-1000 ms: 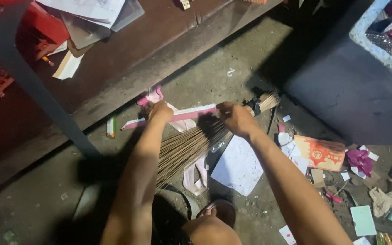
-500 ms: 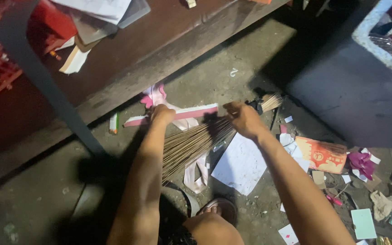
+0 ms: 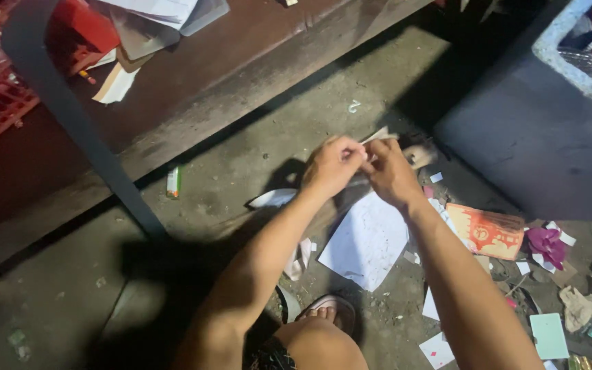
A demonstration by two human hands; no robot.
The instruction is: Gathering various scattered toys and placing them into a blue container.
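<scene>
Since both hands meet low over the floor (image 3: 241,171), left hand (image 3: 334,166) and right hand (image 3: 390,173) pinch one paper strip (image 3: 377,136) together, bracing it taut above the white sheet (image 3: 368,240).

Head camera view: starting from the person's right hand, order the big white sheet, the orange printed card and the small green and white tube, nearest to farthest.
From the right hand:
1. Big white sheet, on the floor just below the wrist.
2. Orange printed card, off to the right among scraps.
3. Small green and white tube, far left, by the low ledge.

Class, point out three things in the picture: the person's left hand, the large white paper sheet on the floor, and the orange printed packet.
left hand (image 3: 334,166), head view, knuckles.
large white paper sheet (image 3: 368,241), head view, centre.
orange printed packet (image 3: 486,231), head view, middle.
</scene>
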